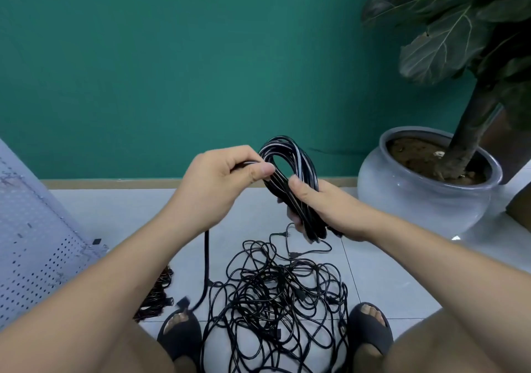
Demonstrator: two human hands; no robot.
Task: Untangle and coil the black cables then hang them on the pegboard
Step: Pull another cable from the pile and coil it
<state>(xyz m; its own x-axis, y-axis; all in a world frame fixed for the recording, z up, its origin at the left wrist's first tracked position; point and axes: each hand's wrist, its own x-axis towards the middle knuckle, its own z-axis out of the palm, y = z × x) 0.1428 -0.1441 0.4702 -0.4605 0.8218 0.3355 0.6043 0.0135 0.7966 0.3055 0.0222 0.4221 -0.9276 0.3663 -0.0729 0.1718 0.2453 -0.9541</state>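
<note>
A coil of black cable [298, 157] is held up in front of the green wall. My right hand [324, 209] grips the lower part of the coil. My left hand [221, 177] pinches a strand of the same cable at the coil's left side, and the loose end hangs down from it to a plug [184, 303] on the floor. A tangled heap of black cables [275, 295] lies on the tiled floor between my feet. The white pegboard [31, 237] leans at the far left.
A large grey plant pot [419, 197] with a leafy plant stands at the right against the wall. A second dark, brownish cable bundle [156, 295] lies on the floor beside my left foot. My feet in dark sandals flank the heap.
</note>
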